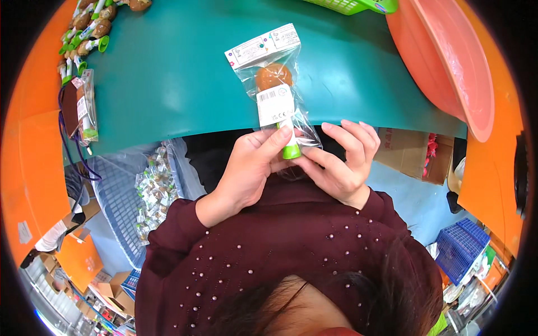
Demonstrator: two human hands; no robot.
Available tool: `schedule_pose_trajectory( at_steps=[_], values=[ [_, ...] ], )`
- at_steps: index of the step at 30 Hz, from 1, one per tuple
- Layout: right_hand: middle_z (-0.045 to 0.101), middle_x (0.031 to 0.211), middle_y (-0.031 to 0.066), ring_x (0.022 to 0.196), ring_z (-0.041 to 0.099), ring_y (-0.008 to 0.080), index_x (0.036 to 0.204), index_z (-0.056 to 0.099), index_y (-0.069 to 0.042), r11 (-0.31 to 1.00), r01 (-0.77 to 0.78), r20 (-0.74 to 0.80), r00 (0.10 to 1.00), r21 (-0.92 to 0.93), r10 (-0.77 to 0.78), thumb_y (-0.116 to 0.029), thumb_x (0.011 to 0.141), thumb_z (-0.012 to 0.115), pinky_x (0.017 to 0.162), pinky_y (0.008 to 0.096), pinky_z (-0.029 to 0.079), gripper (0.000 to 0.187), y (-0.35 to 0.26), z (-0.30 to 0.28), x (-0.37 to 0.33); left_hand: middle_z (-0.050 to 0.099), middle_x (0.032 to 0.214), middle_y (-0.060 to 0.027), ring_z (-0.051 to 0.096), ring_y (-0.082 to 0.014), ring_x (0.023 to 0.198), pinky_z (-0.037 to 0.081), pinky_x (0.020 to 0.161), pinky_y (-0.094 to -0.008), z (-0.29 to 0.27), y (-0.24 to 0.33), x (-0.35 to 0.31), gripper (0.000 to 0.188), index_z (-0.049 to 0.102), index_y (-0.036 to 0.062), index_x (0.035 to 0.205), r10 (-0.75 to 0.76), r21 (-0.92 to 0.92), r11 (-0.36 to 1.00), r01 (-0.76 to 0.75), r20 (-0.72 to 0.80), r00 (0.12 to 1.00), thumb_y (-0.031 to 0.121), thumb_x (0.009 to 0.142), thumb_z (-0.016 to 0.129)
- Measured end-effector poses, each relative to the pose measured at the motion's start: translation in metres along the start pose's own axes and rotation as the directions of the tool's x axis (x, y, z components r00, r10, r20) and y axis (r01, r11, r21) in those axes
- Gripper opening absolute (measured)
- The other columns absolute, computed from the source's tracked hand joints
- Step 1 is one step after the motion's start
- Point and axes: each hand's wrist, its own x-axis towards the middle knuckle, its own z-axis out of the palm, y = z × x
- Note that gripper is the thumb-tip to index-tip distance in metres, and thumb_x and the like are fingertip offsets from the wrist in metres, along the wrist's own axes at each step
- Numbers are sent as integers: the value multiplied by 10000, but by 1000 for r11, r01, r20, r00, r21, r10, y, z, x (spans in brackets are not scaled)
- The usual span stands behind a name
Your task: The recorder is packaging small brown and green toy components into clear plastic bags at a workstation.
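Note:
Over the near edge of the green tabletop (185,84) I hold a clear plastic bag (302,106) with a printed card (263,47) across its top. Inside stands a toy (273,77) with a round brown head, a white handle and a flared green foot; a white label (276,105) covers its middle. My left hand (246,165) is closed around the lower part, thumb on the handle beside the green foot. Thumb and forefinger of my right hand (344,165) pinch the bag's lower end next to the foot, its other fingers raised and apart.
Unbagged toys (84,33) are heaped at the far left, near another bagged toy (87,112) and a purple cord (66,126). Below left, a blue basket (115,201) contains many bagged toys (154,193). A pink basin (443,61) and green basket (350,5) stand at the right.

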Motion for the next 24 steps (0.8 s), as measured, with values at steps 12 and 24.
schedule_pose_trajectory(
  at_steps=[12, 24],
  values=[
    [635, 1139, 67, 988, 599, 287, 838, 666, -137, 988, -34, -23, 999, 147, 38, -141, 609, 824, 853, 408, 439, 279, 15, 12, 6, 660, 1048, -69, 635, -131, 919, 521, 817, -284, -12, -13, 10, 356, 616, -11, 1135, -38, 41, 999, 32, 152, 988, 305, 974, 585],
    [673, 1142, 51, 1058, 593, 271, 662, 597, -133, 992, -15, 140, 990, 127, -2, -224, 647, 802, 899, 439, 413, 225, 25, 5, 28, 701, 914, -113, 638, -125, 745, 511, 682, -254, -35, -7, 2, 247, 630, -69, 1123, 208, 317, 929, -189, -27, 978, 11, 890, 617]
  ],
)
